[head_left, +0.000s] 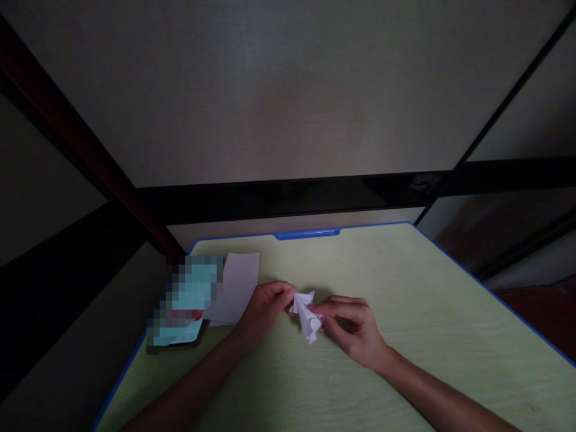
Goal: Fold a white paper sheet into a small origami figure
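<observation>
A small piece of white folded paper (306, 317), with several creases and pointed corners, is held between my two hands just above the table. My left hand (269, 303) pinches its upper left edge between thumb and fingers. On the other side, my right hand (353, 327) is closed on its right edge, thumb and forefinger pressed together. The fingertips hide parts of the paper's edges. Beside my left hand lie flat white paper sheets (238, 285) on the table.
A light wood-patterned table (405, 312) with a blue rim stretches under my arms. At its left lies a phone-like device (191, 300), its lit screen blurred by blocks. A blue tray-like slot (307, 234) sits at the far edge. Behind stands a panelled wall (292, 96).
</observation>
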{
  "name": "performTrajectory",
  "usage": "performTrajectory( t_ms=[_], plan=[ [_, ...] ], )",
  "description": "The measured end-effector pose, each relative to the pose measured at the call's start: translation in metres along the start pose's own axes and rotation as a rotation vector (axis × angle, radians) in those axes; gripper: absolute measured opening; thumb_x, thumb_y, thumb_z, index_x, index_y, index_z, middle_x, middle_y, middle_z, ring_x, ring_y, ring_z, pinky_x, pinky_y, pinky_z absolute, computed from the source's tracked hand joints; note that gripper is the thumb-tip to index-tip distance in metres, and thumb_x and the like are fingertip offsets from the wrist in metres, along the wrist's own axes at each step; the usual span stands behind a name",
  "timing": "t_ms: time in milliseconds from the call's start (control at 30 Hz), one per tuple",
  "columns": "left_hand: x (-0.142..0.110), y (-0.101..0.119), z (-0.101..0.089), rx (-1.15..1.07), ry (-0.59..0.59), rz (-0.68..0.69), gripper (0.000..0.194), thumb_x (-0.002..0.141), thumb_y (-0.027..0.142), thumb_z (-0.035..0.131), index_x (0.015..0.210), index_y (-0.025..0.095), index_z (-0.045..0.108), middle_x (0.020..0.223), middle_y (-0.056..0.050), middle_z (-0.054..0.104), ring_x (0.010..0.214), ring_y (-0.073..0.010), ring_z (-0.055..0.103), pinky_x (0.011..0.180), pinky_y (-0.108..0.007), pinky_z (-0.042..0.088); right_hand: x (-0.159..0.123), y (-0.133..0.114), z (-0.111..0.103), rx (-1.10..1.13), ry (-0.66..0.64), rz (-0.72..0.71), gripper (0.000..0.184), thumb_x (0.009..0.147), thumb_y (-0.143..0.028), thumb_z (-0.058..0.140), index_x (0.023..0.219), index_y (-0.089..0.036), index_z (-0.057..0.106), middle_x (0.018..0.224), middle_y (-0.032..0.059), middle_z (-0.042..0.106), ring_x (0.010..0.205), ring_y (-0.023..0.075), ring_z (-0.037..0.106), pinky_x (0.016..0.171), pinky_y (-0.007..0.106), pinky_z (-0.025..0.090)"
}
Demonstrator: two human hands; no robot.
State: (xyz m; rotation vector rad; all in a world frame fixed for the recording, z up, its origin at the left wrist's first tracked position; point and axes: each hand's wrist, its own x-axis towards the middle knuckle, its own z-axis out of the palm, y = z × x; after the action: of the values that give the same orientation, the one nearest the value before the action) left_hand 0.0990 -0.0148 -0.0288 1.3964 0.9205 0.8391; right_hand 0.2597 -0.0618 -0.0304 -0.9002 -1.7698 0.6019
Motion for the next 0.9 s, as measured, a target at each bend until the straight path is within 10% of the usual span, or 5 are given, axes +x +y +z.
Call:
performTrajectory(
  t_ms=[900],
  plan=[
    [-0.004,-0.0018,0.0095,-0.103,0.109,-0.028,0.017,0.062,0.024,0.057,0.051,0.011,0.055,0.047,0.003,0.052,0.048,-0.008,0.046,0.049,-0.018,0.035,-0.0055,0.0003,0.0013,-0.098,-0.044,-0.096,0.023,0.074,-0.01,0.043,0.085,-0.016,0.063,0.065,0.0056,0.061,0.057,0.0116,0.056,0.051,0.02,0.044]
  ],
)
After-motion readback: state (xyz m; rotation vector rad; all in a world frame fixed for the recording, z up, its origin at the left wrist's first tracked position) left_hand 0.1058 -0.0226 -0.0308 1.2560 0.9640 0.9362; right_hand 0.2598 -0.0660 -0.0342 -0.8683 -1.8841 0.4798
